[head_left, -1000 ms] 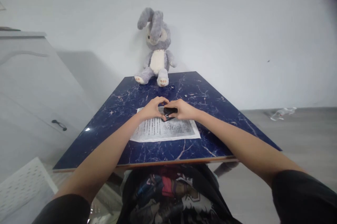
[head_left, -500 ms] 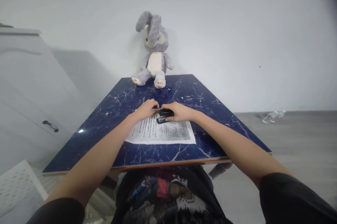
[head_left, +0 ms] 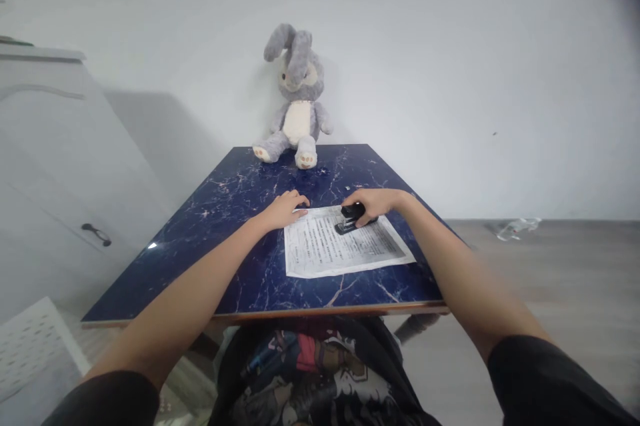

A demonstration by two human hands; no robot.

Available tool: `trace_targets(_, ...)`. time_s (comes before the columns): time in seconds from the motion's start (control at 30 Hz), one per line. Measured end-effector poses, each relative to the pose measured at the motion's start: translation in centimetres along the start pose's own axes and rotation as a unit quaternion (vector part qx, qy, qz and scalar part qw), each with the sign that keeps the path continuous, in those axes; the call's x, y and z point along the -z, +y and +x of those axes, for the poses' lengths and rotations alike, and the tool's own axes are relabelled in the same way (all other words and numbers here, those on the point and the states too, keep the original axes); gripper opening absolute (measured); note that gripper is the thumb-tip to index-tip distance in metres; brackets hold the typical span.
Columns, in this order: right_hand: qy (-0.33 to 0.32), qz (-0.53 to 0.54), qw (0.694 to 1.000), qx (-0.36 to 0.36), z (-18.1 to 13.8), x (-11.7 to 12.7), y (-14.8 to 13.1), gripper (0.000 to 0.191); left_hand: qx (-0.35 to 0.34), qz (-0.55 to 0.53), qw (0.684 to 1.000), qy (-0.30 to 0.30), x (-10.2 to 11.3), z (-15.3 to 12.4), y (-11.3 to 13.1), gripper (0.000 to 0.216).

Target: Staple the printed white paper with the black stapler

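Observation:
A printed sheet of paper (head_left: 340, 249) lies on the dark blue marbled table (head_left: 225, 213). My right hand (head_left: 375, 203) is closed over a black stapler (head_left: 350, 218) that sits on the sheet's far edge. My left hand (head_left: 285, 207) rests flat at the paper's far left corner, fingers spread, holding nothing.
A grey plush rabbit (head_left: 296, 99) sits at the table's far edge against the white wall. A white cabinet (head_left: 55, 166) stands to the left. A white perforated panel (head_left: 30, 353) lies low at the left. Clear plastic wrapping (head_left: 515, 227) lies on the grey floor at right.
The paper has slid to the right across the table. My right hand moved right with the stapler, away from my left hand, which stayed near the sheet's left corner.

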State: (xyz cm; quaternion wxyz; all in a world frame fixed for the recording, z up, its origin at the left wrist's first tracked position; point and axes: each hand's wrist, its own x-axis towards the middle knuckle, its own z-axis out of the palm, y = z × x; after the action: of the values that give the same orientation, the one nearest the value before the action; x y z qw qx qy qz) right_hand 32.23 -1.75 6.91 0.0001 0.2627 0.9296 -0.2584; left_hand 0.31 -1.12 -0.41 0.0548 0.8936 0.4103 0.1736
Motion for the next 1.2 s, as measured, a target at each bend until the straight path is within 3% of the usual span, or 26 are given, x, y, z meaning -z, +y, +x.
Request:
trace_targets(0.2, 0.068, -0.038, 0.994, 0.073, 2.9, -2.5, -1.8, 0.021, 0.028, 0.014, 0.999, 0.022, -0.7, 0.3, 1.5, 0.022)
trace_targets(0.3, 0.08, -0.038, 0.993, 0.082, 3.3, -2.5, -2.6, 0.019, 0.029, -0.006, 0.999, 0.014, -0.7, 0.4, 1.5, 0.01)
trace_targets(0.43, 0.127, -0.062, 0.99, 0.004, 0.8, 0.0, -0.8, 0.021, 0.005, -0.051, 0.999, 0.009, 0.1, 0.3, -0.3, 0.006)
trace_targets(0.57, 0.2, -0.074, 0.971, -0.109, -2.2, 2.0, 3.0, 0.022, 0.06, -0.073, 0.996, 0.003, 1.3, -0.1, -2.9, 0.011)
trace_targets(0.7, 0.144, -0.085, 0.971, -0.17, -2.7, 1.6, 5.1, 0.021, 0.074, -0.095, 0.993, 0.019, 1.7, -0.3, -4.1, 0.012)
trace_targets(0.9, 0.087, -0.071, 0.99, -0.086, -1.2, 0.8, 3.9, 0.027, 0.081, -0.115, 0.99, 0.02, 1.4, -0.1, -2.9, 0.017)
trace_targets(1.2, 0.049, -0.052, 0.992, -0.104, -1.4, 1.5, 2.2, 0.031, 0.104, -0.074, 0.992, -0.013, 3.3, -0.7, -0.7, 0.035)
